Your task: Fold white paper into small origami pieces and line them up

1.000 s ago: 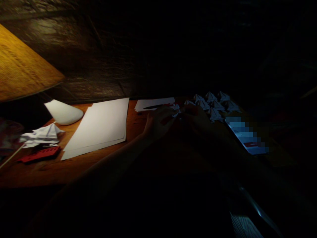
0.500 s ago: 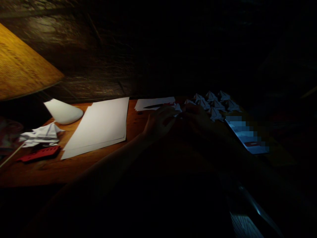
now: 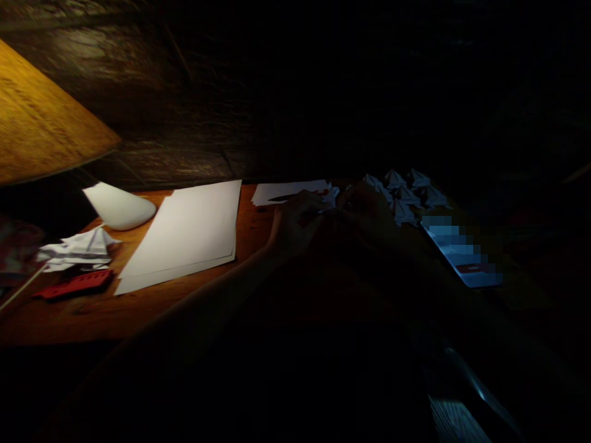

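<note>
My left hand (image 3: 298, 224) is closed, its fingers pinching a small folded white paper figure (image 3: 330, 198) in dim light near the middle of the table. From the other side my right hand (image 3: 367, 215) grips the same piece, its fingers mostly lost in shadow. Just behind my left hand, a knife with a dark blade (image 3: 282, 197) lies on a stack of small white paper sheets (image 3: 265, 192). Several finished-looking folded paper figures (image 3: 405, 195) stand close together beyond my right hand, partly hidden by it.
Large white sheets (image 3: 189, 234) lie left of my hands. Farther left are a lamp with a yellow shade (image 3: 46, 123) and white base (image 3: 120, 206), crumpled paper (image 3: 83, 248) and a red object (image 3: 76, 284). A lit phone (image 3: 457, 252) lies to the right.
My hands have shifted a little around the folded paper, and my right hand sits slightly higher. More of the paper shows above the fingers; the other things stay put.
</note>
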### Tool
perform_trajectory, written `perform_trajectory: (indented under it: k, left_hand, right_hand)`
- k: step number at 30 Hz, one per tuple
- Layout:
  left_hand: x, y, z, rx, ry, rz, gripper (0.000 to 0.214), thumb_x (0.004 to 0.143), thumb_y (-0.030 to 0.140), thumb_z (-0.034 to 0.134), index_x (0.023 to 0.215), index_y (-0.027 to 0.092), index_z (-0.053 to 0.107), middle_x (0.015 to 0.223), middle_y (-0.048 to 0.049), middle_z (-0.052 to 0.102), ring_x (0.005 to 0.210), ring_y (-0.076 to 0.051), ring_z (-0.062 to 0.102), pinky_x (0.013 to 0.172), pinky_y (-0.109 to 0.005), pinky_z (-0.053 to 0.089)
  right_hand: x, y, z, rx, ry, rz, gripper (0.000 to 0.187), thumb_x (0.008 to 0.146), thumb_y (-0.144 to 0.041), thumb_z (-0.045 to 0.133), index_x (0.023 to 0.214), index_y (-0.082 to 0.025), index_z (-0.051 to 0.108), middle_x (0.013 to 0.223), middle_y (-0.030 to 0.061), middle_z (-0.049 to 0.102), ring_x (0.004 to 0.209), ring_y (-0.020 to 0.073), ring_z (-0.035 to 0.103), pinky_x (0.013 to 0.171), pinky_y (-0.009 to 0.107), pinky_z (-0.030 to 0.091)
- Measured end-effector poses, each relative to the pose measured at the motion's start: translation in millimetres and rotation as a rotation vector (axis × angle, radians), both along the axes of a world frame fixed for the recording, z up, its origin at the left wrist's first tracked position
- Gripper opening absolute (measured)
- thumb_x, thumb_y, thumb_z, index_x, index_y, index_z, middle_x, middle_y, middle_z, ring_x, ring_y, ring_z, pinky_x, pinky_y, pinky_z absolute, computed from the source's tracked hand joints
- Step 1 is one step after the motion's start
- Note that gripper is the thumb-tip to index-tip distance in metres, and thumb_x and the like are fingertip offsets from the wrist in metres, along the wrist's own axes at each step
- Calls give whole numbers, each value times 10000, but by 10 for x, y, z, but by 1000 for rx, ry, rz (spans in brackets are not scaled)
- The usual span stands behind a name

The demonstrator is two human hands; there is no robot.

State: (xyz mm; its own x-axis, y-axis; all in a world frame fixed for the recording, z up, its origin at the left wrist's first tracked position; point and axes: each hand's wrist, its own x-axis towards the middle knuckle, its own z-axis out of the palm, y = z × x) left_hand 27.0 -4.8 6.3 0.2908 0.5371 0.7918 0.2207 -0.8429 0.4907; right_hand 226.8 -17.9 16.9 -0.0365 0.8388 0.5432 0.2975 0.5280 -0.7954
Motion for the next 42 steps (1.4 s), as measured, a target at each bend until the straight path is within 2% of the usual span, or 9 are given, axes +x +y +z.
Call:
perform_trajectory:
  k: [4,8,12,15,20,24,30,38,42]
  left_hand:
    - [5,37,-30,-159,-99,-37,86,876,224,773,951,211,732,1022,-37,744,953,-180,718,817,-313,603]
    - [-6,68,-57,-264,-149,-101,111,826,217,782,919,201,725,1013,-44,741,964,-188,721,843,-332,616]
    - [-11,63,-83,-290,-114,-128,130,813,214,778,934,197,732,1022,-50,741,960,-189,722,828,-331,625]
    - [1,41,-72,-286,-98,-124,162,814,223,784,963,195,727,1020,-54,747,937,-187,721,786,-315,619]
    - [46,26,-43,-320,-166,-106,226,772,292,861,871,191,685,849,-11,717,789,-148,684,700,-271,570]
    - [70,46,-59,-334,-209,-104,246,772,330,860,798,199,654,790,5,685,741,-140,648,666,-266,546]
    - [53,60,-81,-323,-203,-116,207,777,270,825,752,205,629,791,11,673,749,-143,641,673,-280,535]
    - [56,22,-35,-361,-219,-112,200,745,258,828,784,205,639,803,10,684,758,-148,647,692,-295,556]
    - [74,5,-14,-366,-235,-122,198,754,266,817,749,205,628,768,13,669,731,-142,633,664,-286,536]
  right_hand:
    - [21,-6,33,22,29,-28,180,854,-359,717,952,-233,635,980,37,668,823,177,586,678,305,447]
    - [86,-3,64,-6,-115,-4,321,778,-301,763,1053,-223,615,1014,50,690,802,184,612,650,305,459]
    - [140,-18,88,35,-297,24,375,760,-208,740,1113,-209,614,1015,74,710,853,217,648,692,334,485]
    - [139,-45,112,46,-322,25,383,777,-213,738,1139,-213,614,1019,81,719,865,229,664,693,341,492]
    - [102,-103,156,95,-328,48,433,784,-201,735,1202,-224,624,1006,55,719,813,210,664,662,323,484]
    - [102,-109,150,143,-334,59,356,829,-248,724,1179,-228,661,1012,46,729,841,214,673,698,326,497]
    - [121,-82,123,175,-319,85,280,845,-291,737,1113,-222,694,990,51,734,861,223,680,716,337,506]
    - [121,-107,138,117,-280,116,332,827,-273,723,1154,-231,691,914,20,718,742,168,650,640,293,497]
    - [129,-113,149,77,-268,144,332,821,-287,721,1146,-240,674,953,25,724,752,171,651,631,292,501]
